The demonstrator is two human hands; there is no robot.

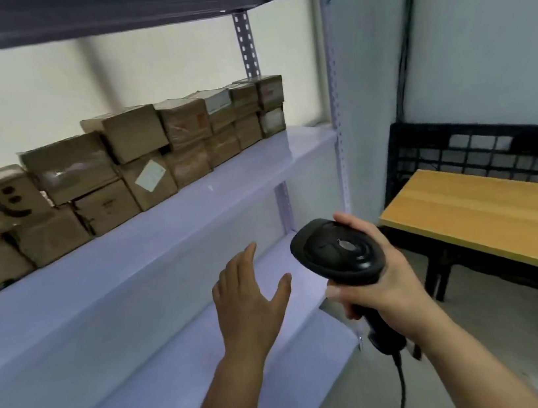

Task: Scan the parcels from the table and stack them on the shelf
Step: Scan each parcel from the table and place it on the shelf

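The pale lilac metal shelf (pixel 229 178) is holding brown cardboard parcels (pixel 136 156), standing two high in a row along its back. The right hand (pixel 380 278) is gripping the black handheld barcode scanner (pixel 340 252). The left hand (pixel 249 296) is hovering spread and empty before the shelf. The wooden-topped table (pixel 490 217) is standing to the right.

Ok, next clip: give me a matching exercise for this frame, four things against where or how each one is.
Things:
1. scanner
2. parcels
3. left hand
4. table

Place or state:
A. stacked two high on the shelf
B. standing to the right of the shelf
C. open, holding nothing
D. gripped in the right hand

Pairs: 1-D, 2-A, 3-C, 4-B
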